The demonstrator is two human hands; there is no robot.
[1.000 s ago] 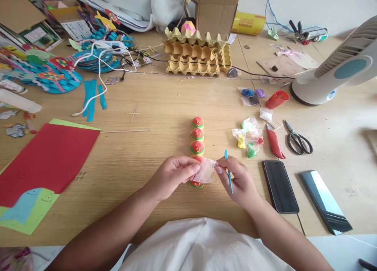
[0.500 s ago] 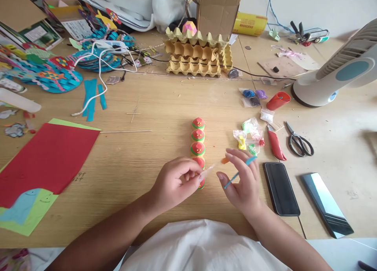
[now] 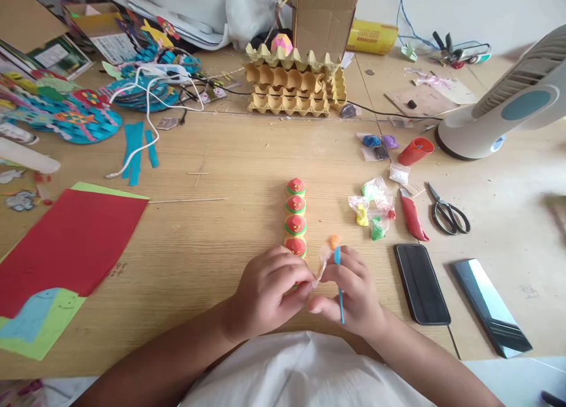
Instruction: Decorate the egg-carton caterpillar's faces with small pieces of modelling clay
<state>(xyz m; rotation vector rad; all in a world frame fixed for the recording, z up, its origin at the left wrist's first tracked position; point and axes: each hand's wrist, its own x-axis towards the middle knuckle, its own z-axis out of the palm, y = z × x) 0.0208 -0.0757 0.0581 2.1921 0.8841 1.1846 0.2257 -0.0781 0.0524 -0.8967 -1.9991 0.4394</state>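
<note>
My left hand [image 3: 272, 292] is closed, pinching the end of a small clear plastic bag [image 3: 325, 256] with a lump of orange clay [image 3: 334, 241] at its far end. A thin blue modelling tool [image 3: 341, 298] with a flat tip stands nearly upright between the fingers of my right hand [image 3: 360, 292]. The right fingers are curled close against the bag; thumb and forefinger are apart. Just beyond my left hand lies a strip of egg-carton cups [image 3: 296, 225], painted red, green and yellow with small faces. My left hand hides its near end.
To the right are bagged clay lumps [image 3: 378, 228], a red cup [image 3: 416, 151], a red-handled knife [image 3: 413, 215], scissors [image 3: 447, 211] and two phones [image 3: 421, 284]. Egg cartons [image 3: 292, 88] stand at the back, a white fan [image 3: 499, 121] back right. Red paper [image 3: 79, 239] lies left.
My right hand has moved left and nearer to me, up to my left hand. The blue tool has turned from slanted to nearly upright. The bag now points upward with its orange clay.
</note>
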